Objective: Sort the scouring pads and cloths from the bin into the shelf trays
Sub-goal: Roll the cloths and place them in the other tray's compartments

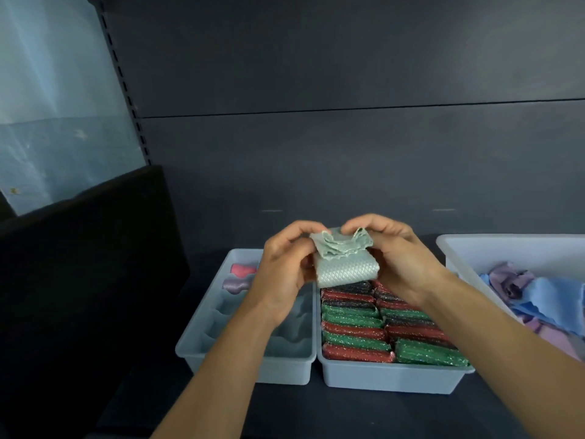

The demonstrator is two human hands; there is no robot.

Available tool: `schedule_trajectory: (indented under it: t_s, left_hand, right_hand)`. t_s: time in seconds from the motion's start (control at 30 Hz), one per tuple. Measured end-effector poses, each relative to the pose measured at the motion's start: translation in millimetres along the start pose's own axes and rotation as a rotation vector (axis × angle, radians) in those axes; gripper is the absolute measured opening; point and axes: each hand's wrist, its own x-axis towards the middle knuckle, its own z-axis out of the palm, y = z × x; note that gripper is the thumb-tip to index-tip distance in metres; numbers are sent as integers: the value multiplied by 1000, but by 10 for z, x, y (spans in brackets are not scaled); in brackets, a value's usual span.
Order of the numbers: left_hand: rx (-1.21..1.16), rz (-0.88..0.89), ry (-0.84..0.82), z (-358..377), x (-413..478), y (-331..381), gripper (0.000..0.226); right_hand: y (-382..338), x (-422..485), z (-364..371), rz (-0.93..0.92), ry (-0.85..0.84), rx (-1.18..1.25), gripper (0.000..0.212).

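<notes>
A folded pale green cloth with a quilted pattern is held in the air above two grey shelf trays. My left hand grips its left side, fingers curled over the top edge. My right hand pinches its right side and top folds. Below, the right tray is packed with rows of green, red and dark glittery scouring pads. The left tray has wavy dividers and holds a pink cloth and a lilac cloth at its far end.
A white bin at the right holds several blue, pink and lilac cloths. A dark panel stands at the left. The dark shelf back wall rises behind the trays.
</notes>
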Motion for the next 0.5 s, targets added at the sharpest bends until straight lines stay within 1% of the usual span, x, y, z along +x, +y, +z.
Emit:
schedule_trajectory:
  t_s: [0.03,0.07,0.1,0.13,0.17,0.2,0.23,0.3,0.33,0.37,0.43,0.5]
  left_hand:
    - [-42,-42,-7,-60,-2,11,32]
    - [-83,-89,-4,-120,-3,18,30]
    - [-119,-150,-6,-183,-2,19,26]
    - [-129,-221,-15,-245,-6,25,30]
    - [-104,-298,-35,-301,-5,34,45]
    - [-32,-353,-73,-363,2,27,55]
    - [57,-374,-113,-415,4,24,51]
    - [185,-330,-112,-523,33,21,26]
    - [206,-289,-77,-587,60,27,20]
    - [216,-239,-47,-653,90,49,19]
    - [268,-142,-12,-797,171,107,19]
    - [358,-49,-22,-914,251,178,13]
  right_hand:
    - [33,18,32,-12,2,-37,38]
    - [75,39,53,-40,3,-94,46]
    - [100,56,86,-76,11,-168,50]
    - [131,80,109,-122,11,-252,52]
    - [153,102,143,-154,13,-336,52]
    - [189,128,175,-178,9,-399,51]
    - [225,152,220,-189,6,-439,50]
    - [296,221,285,-195,12,-444,50]
    - [328,264,314,-192,25,-405,49]
    - [343,308,348,-167,40,-336,44]
    - [348,414,394,-49,34,-216,25]
    - [352,526,463,64,-49,-279,36]
